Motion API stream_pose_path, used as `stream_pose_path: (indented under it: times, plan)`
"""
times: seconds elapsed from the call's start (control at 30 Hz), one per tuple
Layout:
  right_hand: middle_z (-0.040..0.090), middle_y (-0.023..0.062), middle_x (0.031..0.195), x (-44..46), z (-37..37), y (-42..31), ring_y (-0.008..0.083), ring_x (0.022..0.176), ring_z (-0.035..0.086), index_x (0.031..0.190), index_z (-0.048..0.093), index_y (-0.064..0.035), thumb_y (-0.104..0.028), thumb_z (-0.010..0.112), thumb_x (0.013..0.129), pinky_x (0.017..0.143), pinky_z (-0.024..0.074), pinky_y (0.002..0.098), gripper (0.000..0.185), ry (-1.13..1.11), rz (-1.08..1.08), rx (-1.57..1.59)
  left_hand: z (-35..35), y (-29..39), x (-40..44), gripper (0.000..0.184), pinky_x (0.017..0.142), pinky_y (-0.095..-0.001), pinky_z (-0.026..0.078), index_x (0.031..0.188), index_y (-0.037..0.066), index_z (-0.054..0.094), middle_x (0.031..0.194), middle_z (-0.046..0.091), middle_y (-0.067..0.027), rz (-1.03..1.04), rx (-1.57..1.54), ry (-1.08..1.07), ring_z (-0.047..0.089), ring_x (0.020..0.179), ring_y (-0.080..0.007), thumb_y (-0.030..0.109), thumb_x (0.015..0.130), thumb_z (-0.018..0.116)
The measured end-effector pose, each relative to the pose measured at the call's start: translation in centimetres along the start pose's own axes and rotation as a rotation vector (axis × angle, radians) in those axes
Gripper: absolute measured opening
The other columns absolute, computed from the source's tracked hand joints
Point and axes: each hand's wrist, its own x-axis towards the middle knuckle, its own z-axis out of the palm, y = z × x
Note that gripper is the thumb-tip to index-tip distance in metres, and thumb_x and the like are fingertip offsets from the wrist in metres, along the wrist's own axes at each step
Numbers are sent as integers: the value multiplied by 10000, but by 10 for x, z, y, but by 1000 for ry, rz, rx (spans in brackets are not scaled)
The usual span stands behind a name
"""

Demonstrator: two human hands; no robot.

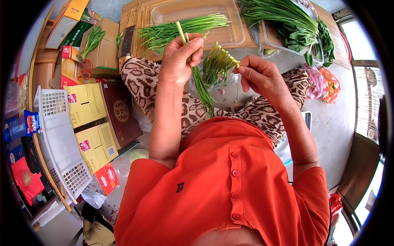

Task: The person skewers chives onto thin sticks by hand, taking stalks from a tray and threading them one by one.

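Grips long green stalks (198, 84) in the left hand (182, 57), with fingers curled closed around them, pale thick ends upward and leaves trailing toward the lap. Pinches with thumb and index finger of the right hand (260, 78) at the right end of a row of pale-ended greens (217, 63), hanging between both hands. Just beyond, on the wooden table (141, 8), shows loose chives (184, 29) in and over the left side of a clear tray (197, 9), with thin sticks (141, 20) and a knife (127, 41) to the left. At far right, shows long green leaves (279, 14) beside broad-leaved greens (297, 33). To the left, shows red scissors (86, 69) by a cardboard box (106, 51) and, nearer, a white basket (63, 139) beside yellow cartons (86, 104).
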Motion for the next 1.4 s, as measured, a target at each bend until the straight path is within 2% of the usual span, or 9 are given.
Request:
stream_pose_path:
  times: [0.07,0.13,0.67,0.77,0.97,1.07,1.13,1.4]
  plan:
    - [558,-11,595,0,0,1,17,503,399,914,593,-32,-154,499,957,469,281,183,160,-4,3,2,-2,0,0,176,439,-216,318,946,8,649,689,565,-30,-12,-5,-17,456,509,-77,112,811,690]
    - [519,-27,579,1,1,5,-2,452,324,943,607,-42,-169,502,965,422,230,163,166,13,-32,-13,-3,1,1,174,435,-215,315,945,11,650,673,548,-26,-36,3,-30,446,506,-74,124,817,685]
    - [521,-26,574,3,1,9,-3,443,326,950,612,-51,-173,503,966,410,221,162,165,0,-53,-21,-9,1,0,163,420,-203,300,930,17,657,692,554,-15,-84,-2,-48,444,506,-63,126,814,694]
    - [524,-22,577,1,2,3,-4,447,329,948,613,-50,-175,501,967,414,222,163,170,-24,44,99,-9,0,0,172,416,-203,301,932,15,657,706,566,-20,-92,-17,-42,451,509,-63,124,806,703]
    - [520,-23,573,5,3,14,-4,438,315,943,615,-54,-177,503,963,407,208,166,168,-3,-50,45,-11,-2,1,172,415,-199,302,921,20,657,730,585,-25,-97,-21,-33,459,514,-62,125,798,714]
    - [563,4,581,5,4,3,18,447,373,927,597,-29,-172,507,952,416,251,181,170,-15,4,56,-10,-4,-1,162,417,-196,300,916,25,652,746,592,-28,-119,55,-54,467,526,-66,124,803,712]
    - [511,-28,576,5,7,-1,-1,430,302,942,615,-56,-187,485,969,399,197,167,187,-7,40,115,-3,-7,-3,152,415,-197,296,918,26,642,753,595,-26,-129,40,-33,473,533,-74,117,813,703]
    - [517,-26,581,11,1,5,3,416,294,954,618,-54,-186,481,968,392,196,167,190,39,30,140,8,-13,-5,263,529,-201,363,1029,15,636,872,592,-44,-9,48,-46,493,645,-87,251,924,583]
